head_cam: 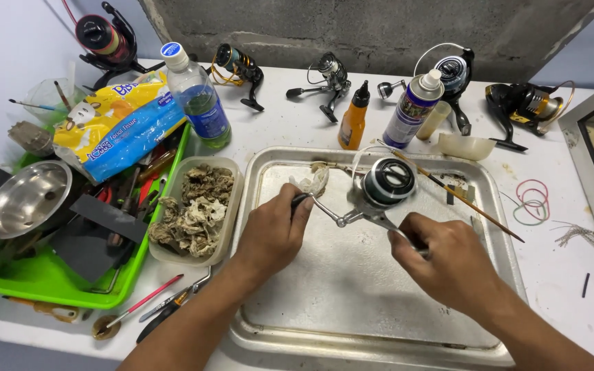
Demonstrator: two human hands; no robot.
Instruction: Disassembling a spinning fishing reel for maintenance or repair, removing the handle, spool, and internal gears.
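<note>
A black and silver spinning fishing reel [383,184] is held over a metal tray [352,309]. My left hand [271,232] grips the knob of the reel's crank handle, to the left of the spool. My right hand [448,260] closes around the reel's foot and stem, below and right of the spool. A crumpled white tissue [313,180] lies in the tray just beyond my left hand. A thin brown brush [465,200] lies slanting across the tray's right side.
A tub of dirty wadded tissues [194,209] sits left of the tray, beside a green bin of tools [42,282]. Behind stand a spray can [410,110], an orange oil bottle [353,117], a water bottle [197,96] and several other reels [527,106]. Rubber bands [534,201] lie at right.
</note>
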